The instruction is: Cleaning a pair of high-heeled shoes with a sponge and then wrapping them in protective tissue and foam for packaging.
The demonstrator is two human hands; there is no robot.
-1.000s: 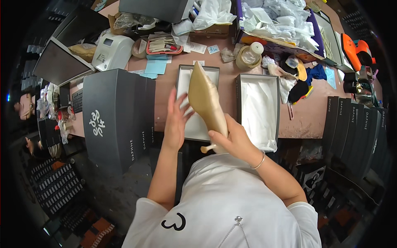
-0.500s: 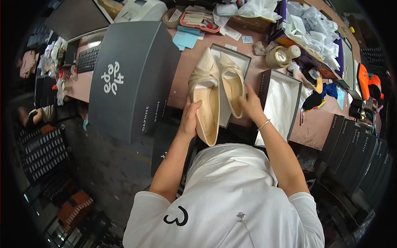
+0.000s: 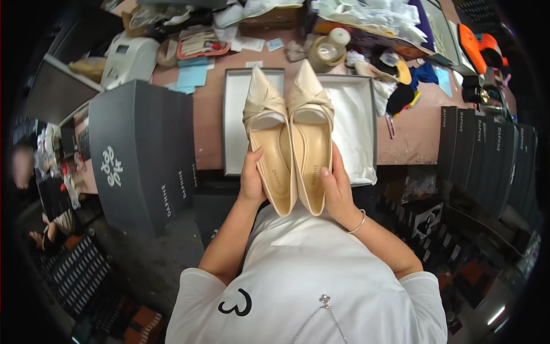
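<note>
Two beige pointed-toe shoes with twisted fabric across the front are held side by side before me, toes pointing away and insoles facing up. My left hand [image 3: 252, 177] grips the outer side of the left shoe [image 3: 269, 152], thumb on its inner edge. The right shoe [image 3: 310, 149] is in my right hand [image 3: 338, 188], its thumb over the edge near the heel. White stuffing shows inside both toes. Beneath them on the table lie a shallow grey-edged box part [image 3: 234, 123] and an open box [image 3: 352, 129] lined with white tissue paper.
Stacked dark grey shoeboxes [image 3: 143, 152] stand at the left, with more boxes [image 3: 478, 166] at the right. Farther back are a tape roll [image 3: 327, 53], a red tray [image 3: 201, 46], blue papers [image 3: 192, 74] and a carton of white plastic wrapping [image 3: 372, 20].
The shoes have come level and side by side, toes away from me. My right hand has closed firmly on the right shoe. The view has swung to the right.
</note>
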